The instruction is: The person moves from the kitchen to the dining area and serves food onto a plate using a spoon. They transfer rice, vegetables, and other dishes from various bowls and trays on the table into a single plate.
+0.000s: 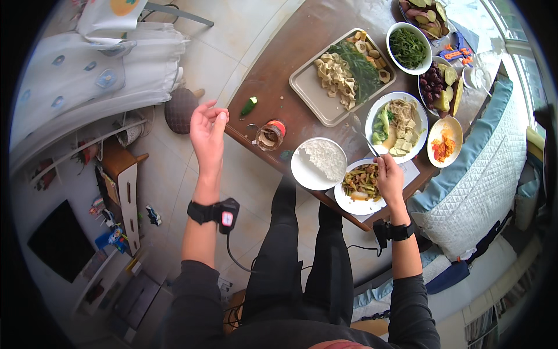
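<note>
A metal spoon [365, 136] is gripped at its handle by my right hand [389, 181]; its bowl end points away from me, over the table. Under that hand lies a white plate [374, 208] of stir-fried food in small pieces. A white bowl of rice [323, 160] stands just left of it. Beyond the hand is a white bowl [383, 158] with noodles, tofu cubes and leafy greens. My left hand [209, 126] hovers off the table's left edge, empty, fingers loosely curled. Nearest to it are a green vegetable piece [248, 106] and a red-labelled glass jar [269, 136].
On the wooden table [279, 65], a beige tray [316, 96] holds noodles, greens and cut pieces. Behind are a bowl of green vegetables [407, 48], a plate of red dates [430, 85] and a small orange-stained dish [445, 141]. A quilted sofa [471, 187] borders the right side.
</note>
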A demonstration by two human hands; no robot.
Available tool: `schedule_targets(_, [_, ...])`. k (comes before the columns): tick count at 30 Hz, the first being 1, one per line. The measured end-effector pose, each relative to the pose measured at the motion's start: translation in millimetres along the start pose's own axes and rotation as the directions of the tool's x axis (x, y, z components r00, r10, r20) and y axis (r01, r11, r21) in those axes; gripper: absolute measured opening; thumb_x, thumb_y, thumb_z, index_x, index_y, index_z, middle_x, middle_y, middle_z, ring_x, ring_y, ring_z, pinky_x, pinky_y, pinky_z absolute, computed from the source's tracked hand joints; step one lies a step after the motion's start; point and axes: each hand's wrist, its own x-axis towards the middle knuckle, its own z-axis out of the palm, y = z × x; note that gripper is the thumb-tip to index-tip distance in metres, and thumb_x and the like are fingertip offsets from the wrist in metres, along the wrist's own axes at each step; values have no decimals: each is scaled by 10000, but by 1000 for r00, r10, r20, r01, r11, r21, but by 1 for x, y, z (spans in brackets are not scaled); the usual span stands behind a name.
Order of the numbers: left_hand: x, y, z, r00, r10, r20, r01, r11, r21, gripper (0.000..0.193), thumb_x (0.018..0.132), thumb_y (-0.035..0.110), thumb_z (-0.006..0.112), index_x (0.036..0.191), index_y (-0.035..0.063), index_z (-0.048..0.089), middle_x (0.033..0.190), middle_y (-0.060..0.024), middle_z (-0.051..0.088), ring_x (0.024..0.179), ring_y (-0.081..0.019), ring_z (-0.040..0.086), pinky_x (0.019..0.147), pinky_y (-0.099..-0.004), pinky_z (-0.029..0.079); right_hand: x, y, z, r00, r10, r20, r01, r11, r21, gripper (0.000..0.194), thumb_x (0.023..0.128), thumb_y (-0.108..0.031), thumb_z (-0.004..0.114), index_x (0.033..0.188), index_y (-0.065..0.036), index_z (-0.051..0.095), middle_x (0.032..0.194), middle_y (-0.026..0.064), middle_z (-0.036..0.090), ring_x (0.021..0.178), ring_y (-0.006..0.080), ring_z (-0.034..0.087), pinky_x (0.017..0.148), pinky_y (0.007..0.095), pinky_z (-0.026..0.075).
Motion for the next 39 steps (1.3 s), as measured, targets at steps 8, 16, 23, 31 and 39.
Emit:
schedule_targets(8, [63, -149, -7, 916, -62, 398, -300, 552, 778, 384, 725, 222, 718, 1036, 66, 554, 916, -126, 573, 866, -283, 566, 751, -393, 467, 0, -1, 11, 980, 126, 155, -140, 986, 88, 199, 927, -226, 454, 931, -56, 558, 853, 127, 641, 793, 328, 607, 712, 368, 459])
schedule_targets(16, [75, -169, -11, 935, -99, 341, -182, 691, 699, 352, 750, 181, 704, 1026, 25, 551, 904, -103, 611, 838, -221, 597, 752, -330, 478, 38, -36, 38, 947, 121, 298, 80, 808, -583, 366, 827, -85, 436, 1188, -123, 482, 904, 156, 627, 809, 342, 607, 667, 447, 455])
schedule_targets(23, [20, -98, -56, 931, -264, 254, 312, 934, -173, 357, 852, 108, 623, 1151, -49, 507, 983, -102, 621, 835, -137, 601, 785, -259, 479, 59, -28, 71, 968, -176, 181, 236, 883, -406, 464, 804, -29, 472, 1261, -109, 462, 841, 139, 564, 795, 326, 578, 678, 419, 470])
schedule_targets(31, [-76, -23, -67, 910, -162, 382, 373, 721, -583, 389, 832, 125, 660, 1174, -11, 536, 1026, -72, 598, 810, -116, 556, 733, -242, 472, 54, -67, 63, 990, -19, 142, 93, 839, -537, 421, 817, -151, 561, 1230, -136, 482, 1019, 160, 576, 865, 337, 589, 748, 421, 477])
schedule_targets(39, [-129, 21, -67, 862, -303, 407, 466, 791, -397, 341, 757, 97, 732, 1017, -32, 554, 934, -87, 627, 779, -91, 593, 650, -204, 501, -45, -215, 37, 675, -470, 569, 180, 853, 490, 512, 693, 52, 669, 1179, -48, 543, 1226, 124, 490, 1011, 204, 564, 833, 302, 489])
